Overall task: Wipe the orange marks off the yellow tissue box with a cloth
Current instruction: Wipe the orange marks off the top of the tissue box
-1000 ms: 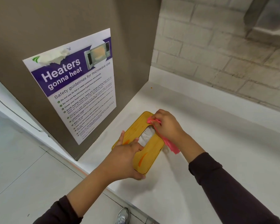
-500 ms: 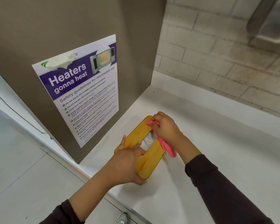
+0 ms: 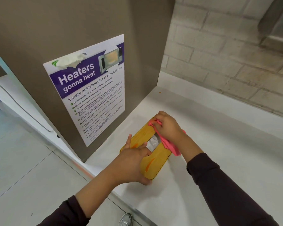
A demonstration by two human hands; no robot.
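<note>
A flat yellow tissue box (image 3: 155, 158) with a rectangular opening in its top lies on the pale grey counter (image 3: 219, 160), close to the counter's near edge and just beside the tall grey-brown panel (image 3: 72, 30) that stands at the counter's left end. White tissue (image 3: 153, 142) shows through the opening. The left hand (image 3: 134, 163) lies across the near left part of the box, its fingers (image 3: 128, 141) spread flat over the top and reaching to the rim of the opening, the thumb curled round the near corner, so the hand pins the box down rather than closing on it. The right hand (image 3: 167, 127) is at the far end of the box, its fingers bunched tight around a pink cloth (image 3: 168, 144) and pressing the crumpled end of it onto the yellow top; the rest of the cloth trails under the wrist along the right side of the box and hangs past its right edge. An orange streak (image 3: 149, 164) runs across the near right part of the lid, and a smaller orange smear (image 3: 135, 145) shows just beyond the left hand's knuckles. Both arms wear dark sleeves (image 3: 219, 185). On the panel hangs a white and purple poster (image 3: 91, 88) headed "Heaters gonna heat", with a picture of a microwave. Behind the counter rises a pale brick wall (image 3: 227, 62). A grey shoe (image 3: 126, 219) shows on the tiled floor (image 3: 23, 168) at the bottom edge.
</note>
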